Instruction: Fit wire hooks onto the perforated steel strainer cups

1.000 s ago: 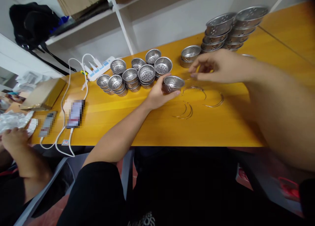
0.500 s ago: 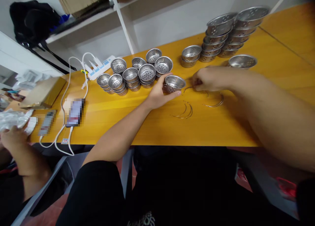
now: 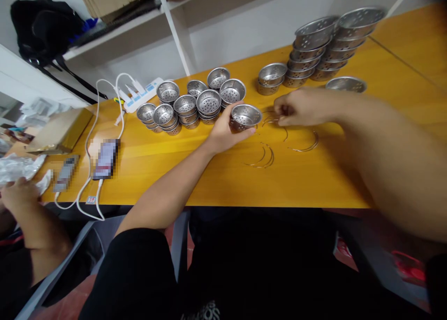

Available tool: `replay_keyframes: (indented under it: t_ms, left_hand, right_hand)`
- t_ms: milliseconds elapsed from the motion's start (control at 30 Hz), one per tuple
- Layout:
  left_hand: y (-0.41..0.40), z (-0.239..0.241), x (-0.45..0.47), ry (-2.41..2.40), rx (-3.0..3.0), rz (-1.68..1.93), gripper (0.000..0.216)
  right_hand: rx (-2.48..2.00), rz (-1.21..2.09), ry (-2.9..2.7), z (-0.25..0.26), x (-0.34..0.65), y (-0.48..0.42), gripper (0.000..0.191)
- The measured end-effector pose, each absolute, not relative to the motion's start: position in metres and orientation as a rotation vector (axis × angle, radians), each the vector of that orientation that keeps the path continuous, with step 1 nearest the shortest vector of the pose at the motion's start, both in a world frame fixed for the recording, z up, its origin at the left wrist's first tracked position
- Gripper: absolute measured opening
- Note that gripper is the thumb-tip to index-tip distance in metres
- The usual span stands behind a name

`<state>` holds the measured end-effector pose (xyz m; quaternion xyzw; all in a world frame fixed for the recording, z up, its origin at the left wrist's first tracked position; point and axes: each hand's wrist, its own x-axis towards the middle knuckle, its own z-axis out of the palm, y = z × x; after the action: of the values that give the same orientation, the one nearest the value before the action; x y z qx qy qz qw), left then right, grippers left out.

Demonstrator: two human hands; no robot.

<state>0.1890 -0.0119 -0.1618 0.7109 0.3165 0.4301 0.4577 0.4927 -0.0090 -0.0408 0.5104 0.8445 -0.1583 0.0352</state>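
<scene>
My left hand [image 3: 225,131] is wrapped around a small perforated metal cup [image 3: 245,117], its open mouth facing up and slightly tilted. To the right, my right hand [image 3: 291,110] is low over the table with its fingers curled together. Thin curved metal wires [image 3: 269,120] lie right beside those fingertips; whether one is pinched between them is hidden. Nearer the table's front edge lie more curved wires [image 3: 269,156], and another group of wires [image 3: 309,145] rests below my right wrist.
Short stacks of perforated cups [image 3: 185,107] stand left of my left hand. Taller stacks [image 3: 314,50] rise at the back right, with one cup [image 3: 345,84] behind my right forearm. A power strip [image 3: 145,94], cables and a phone [image 3: 106,159] are leftward. A co-worker's hand [image 3: 19,194] is far left.
My right hand has shifted slightly up and right, uncovering more of the wires by its fingertips. My left hand still holds the cup in nearly the same place.
</scene>
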Motion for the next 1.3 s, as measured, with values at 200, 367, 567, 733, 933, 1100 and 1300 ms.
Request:
replay_keyframes:
  t_ms: [200,367,567,733,933,1100,1300]
  left_hand:
    - [-0.011,-0.162,0.188,0.809,1.750,1.075,0.104]
    - [-0.014,-0.157,0.188,0.799,1.749,1.089,0.104]
    - [-0.015,-0.154,0.187,0.772,1.789,1.096,0.101]
    - [-0.009,-0.163,0.185,0.772,1.850,1.105,0.104]
    - [-0.005,-0.167,0.185,0.708,1.842,1.088,0.097]
    - [-0.018,-0.152,0.187,0.829,1.847,1.127,0.101]
    - [-0.019,-0.146,0.185,0.839,1.838,1.090,0.103]
  right_hand:
    - [1.651,-0.604,2.753,-0.039,0.505,-0.007,0.015]
    - [1.820,-0.539,2.818,-0.038,0.500,-0.011,0.023]
    - [1.893,-0.691,2.862,-0.041,0.484,-0.020,0.037]
    - [1.905,-0.755,2.904,-0.049,0.479,-0.020,0.031]
    - [1.976,-0.745,3.047,-0.056,0.479,-0.018,0.044]
    - [2.037,-0.760,3.032,-0.053,0.477,-0.022,0.050]
    - [2.032,-0.796,3.037,-0.050,0.471,-0.029,0.055]
